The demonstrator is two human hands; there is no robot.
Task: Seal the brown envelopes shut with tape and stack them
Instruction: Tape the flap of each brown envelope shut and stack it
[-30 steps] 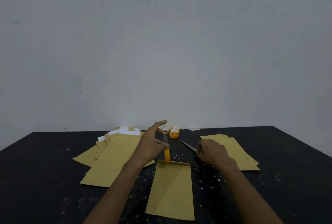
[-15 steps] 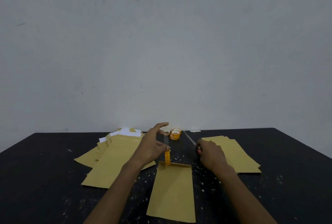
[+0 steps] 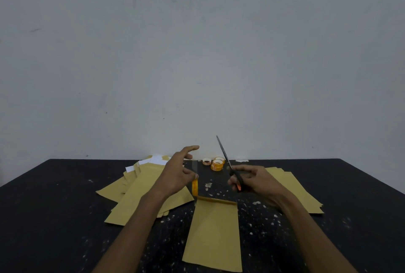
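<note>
At frame centre, the left hand (image 3: 176,174) pinched a yellow tape roll (image 3: 194,187) just above the envelope (image 3: 215,233), forefinger raised, apparently stretching a clear strip. The right hand (image 3: 255,181) gripped scissors (image 3: 223,153), blades up. A clean cut likely needed the strip taut. At left, loose envelopes (image 3: 140,191) crowded in; at right, a stack (image 3: 295,189); bare desk (image 3: 54,218) lay lower left.

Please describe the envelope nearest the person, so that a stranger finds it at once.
On the black table, look nearest the camera, centre. A single brown envelope lies there flat. Unlike the left pile and the right pile, it lies unstacked.
</note>
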